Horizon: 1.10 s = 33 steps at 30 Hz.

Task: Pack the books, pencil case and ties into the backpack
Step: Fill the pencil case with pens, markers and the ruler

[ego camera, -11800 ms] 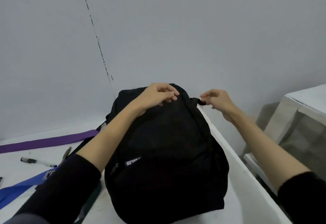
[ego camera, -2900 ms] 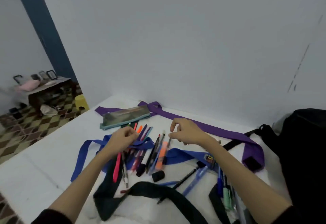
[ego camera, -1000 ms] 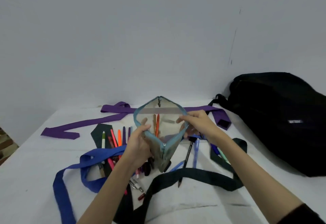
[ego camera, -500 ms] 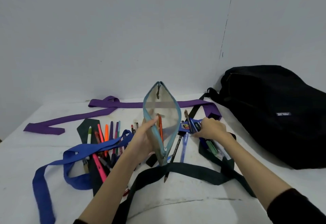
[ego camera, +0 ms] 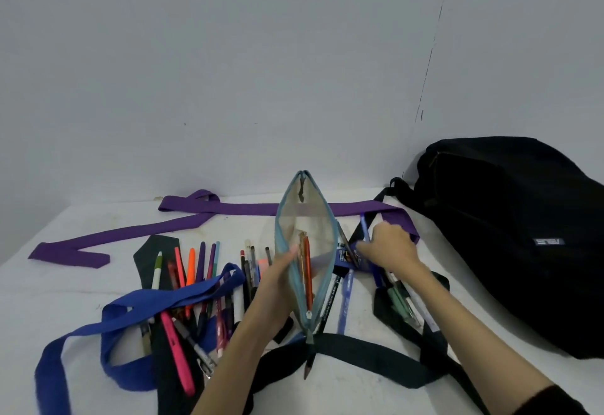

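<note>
While gaping in the left hand [ego camera: 277, 279], pencil case [ego camera: 305, 235] with orange pens inside; right-hand fingers [ego camera: 385, 244] around blue pen [ego camera: 365, 231].

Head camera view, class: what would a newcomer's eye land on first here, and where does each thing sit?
The see-through pencil case stands open at the centre, held by the left hand, with a few pens already inside. Around it, loose pens and purple, blue and black ties sprawl over the white table. The black backpack lies at the right, while the right hand picks up a blue pen.
</note>
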{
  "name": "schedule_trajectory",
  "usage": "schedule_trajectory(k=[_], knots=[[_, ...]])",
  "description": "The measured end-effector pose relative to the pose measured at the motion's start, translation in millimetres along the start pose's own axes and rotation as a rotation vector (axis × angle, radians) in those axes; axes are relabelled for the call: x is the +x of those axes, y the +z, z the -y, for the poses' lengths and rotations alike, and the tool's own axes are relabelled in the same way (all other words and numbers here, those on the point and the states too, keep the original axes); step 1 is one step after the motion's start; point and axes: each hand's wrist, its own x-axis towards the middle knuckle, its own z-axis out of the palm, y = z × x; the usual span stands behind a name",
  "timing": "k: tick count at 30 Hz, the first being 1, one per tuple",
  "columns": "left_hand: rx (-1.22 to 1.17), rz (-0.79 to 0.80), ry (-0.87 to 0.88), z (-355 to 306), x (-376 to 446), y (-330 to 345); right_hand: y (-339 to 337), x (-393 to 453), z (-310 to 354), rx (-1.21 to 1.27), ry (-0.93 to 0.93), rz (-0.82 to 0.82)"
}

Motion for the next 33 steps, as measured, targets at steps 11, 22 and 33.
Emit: schedule_trajectory(k=[11, 22, 33], knots=[[0.085, -0.029, 0.030, 3, 12, -14, -56, -50, 84, 0.773, -0.333, -0.109], [0.005, -0.068, 0.052, -6, 13, -29, -36, -28, 73, 0.685, -0.291, -0.347], [0.051, -0.020, 0.040, -11, 15, -23, 14, -3, -12, -0.306, 0.115, 0.124]])
